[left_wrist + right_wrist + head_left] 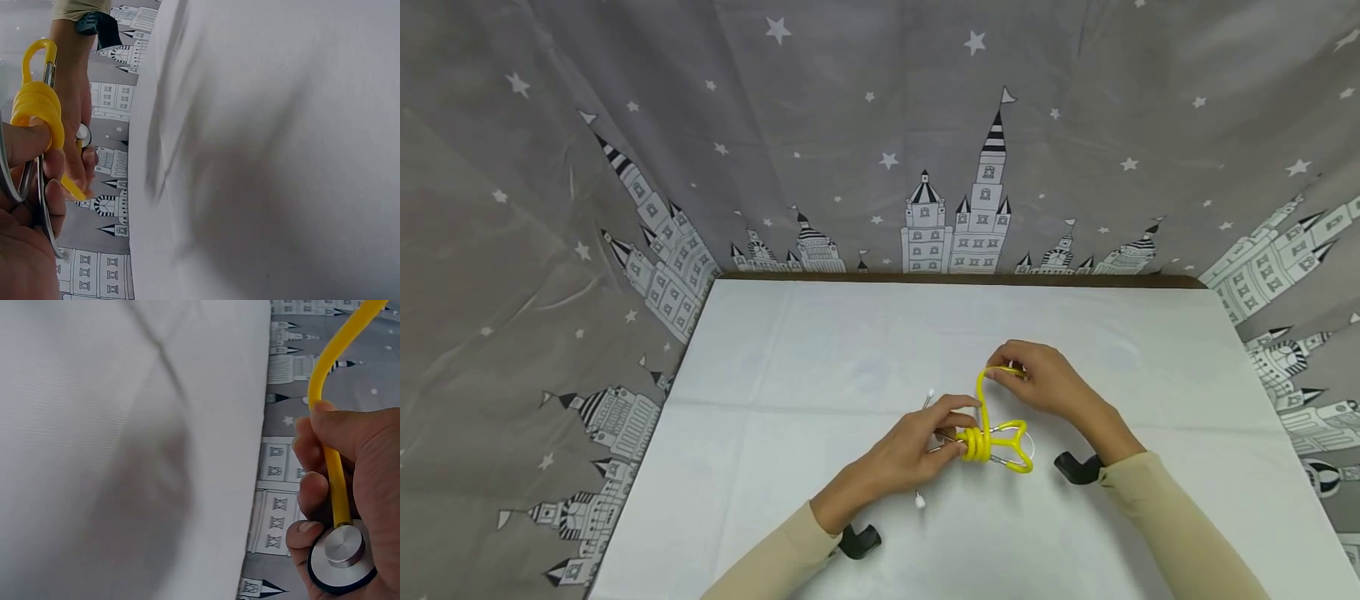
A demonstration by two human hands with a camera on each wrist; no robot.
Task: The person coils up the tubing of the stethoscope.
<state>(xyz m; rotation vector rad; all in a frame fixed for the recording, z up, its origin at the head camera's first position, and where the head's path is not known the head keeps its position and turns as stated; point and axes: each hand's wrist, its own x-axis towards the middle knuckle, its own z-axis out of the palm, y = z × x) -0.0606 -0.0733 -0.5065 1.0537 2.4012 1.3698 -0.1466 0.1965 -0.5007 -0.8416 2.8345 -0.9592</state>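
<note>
A stethoscope with yellow tubing (977, 445) is held above the white table, its tubing wound in several turns around its metal ear tubes. My left hand (913, 446) grips the ear tubes and the wound coil (37, 103) between thumb and fingers. White ear tips (920, 501) stick out past that hand on both sides. To the right of the coil, a yellow forked loop (1018, 446) protrudes. My right hand (1043, 377) pinches the free length of tubing, which arcs up from the coil. In the right wrist view, the round silver chest piece (342, 550) lies against that hand's fingers.
Beneath both hands lies a white-covered table (790, 350) with a brown back edge (880, 279). Behind and beside it hangs a grey curtain (850, 125) printed with castles and stars. Black wrist mounts (1078, 468) sit at the sleeve cuffs.
</note>
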